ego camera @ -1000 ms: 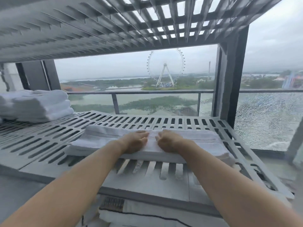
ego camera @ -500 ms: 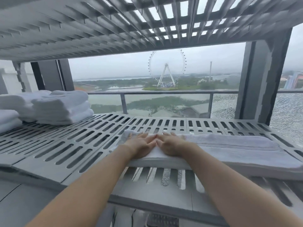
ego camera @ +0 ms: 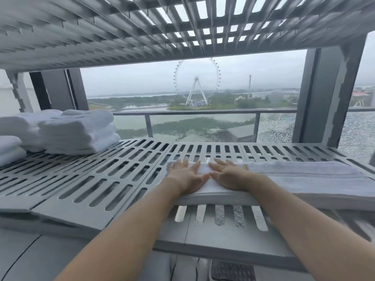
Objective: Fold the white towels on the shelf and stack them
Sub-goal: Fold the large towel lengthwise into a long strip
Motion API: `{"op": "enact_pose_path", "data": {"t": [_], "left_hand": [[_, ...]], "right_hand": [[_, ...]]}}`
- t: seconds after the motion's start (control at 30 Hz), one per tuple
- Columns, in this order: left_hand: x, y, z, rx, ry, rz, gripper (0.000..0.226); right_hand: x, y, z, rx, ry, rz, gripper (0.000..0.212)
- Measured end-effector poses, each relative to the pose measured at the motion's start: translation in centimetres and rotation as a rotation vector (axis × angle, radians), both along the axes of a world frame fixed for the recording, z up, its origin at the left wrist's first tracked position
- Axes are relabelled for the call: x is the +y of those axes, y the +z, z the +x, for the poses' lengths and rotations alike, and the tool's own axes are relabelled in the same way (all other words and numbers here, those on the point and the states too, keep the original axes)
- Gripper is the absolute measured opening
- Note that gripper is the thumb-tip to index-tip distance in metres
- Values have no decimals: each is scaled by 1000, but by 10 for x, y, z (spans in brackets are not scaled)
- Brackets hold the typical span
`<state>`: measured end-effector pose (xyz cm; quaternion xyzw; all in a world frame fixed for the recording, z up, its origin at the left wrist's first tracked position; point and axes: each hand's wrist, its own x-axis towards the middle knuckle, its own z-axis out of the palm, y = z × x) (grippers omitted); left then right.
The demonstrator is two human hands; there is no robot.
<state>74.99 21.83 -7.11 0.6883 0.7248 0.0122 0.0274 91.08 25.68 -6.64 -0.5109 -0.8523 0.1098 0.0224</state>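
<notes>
A long white towel [ego camera: 300, 179], folded into a narrow strip, lies along the front of the grey slotted shelf [ego camera: 105, 175]. My left hand [ego camera: 185, 175] presses flat on the strip's left end, fingers straight. My right hand [ego camera: 228, 175] lies flat beside it, thumbs almost touching. At the far left of the shelf stands a stack of folded white towels [ego camera: 79, 131], with more folded towels [ego camera: 10, 147] at the frame's left edge.
Another slotted shelf [ego camera: 142, 27] hangs low overhead. A dark post [ego camera: 328, 94] rises at the back right. Behind the shelf are a railing and glass, cracked on the right. Something white shows through the slots below.
Both hands have slid along the towel to its left end and their fingers have flattened out. My view has turned left, bringing the folded stack further into sight.
</notes>
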Motion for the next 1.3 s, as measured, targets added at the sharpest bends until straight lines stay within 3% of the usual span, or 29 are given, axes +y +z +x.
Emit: {"op": "enact_pose_path", "data": {"t": [0.23,0.37,0.43,0.57,0.7,0.77,1.07,1.2,1.3], "left_hand": [[1,5,-10,1,-64,-53,73],[-11,7,-19,-59,-206,67,62],[-27,9,-27,-177,-312,166,45],[-60,6,-44,-217,-408,198,41],[-76,-2,-42,83,-448,184,65],[-76,-2,-38,150,-467,241,66],[-68,-12,-41,44,-685,524,47],[-67,-12,-40,-58,-650,504,55],[-68,-12,-40,-73,-638,501,46]], "right_hand": [[-2,-3,3,28,11,27,51],[-16,-4,9,446,6,308,27],[-24,-2,13,534,54,426,19],[-34,-5,18,470,185,363,17],[-43,-9,19,431,288,333,25],[-47,-9,18,436,309,360,30],[-52,-10,17,460,292,406,27],[-56,-10,18,453,283,422,31],[-61,-9,18,371,285,397,47]]}}
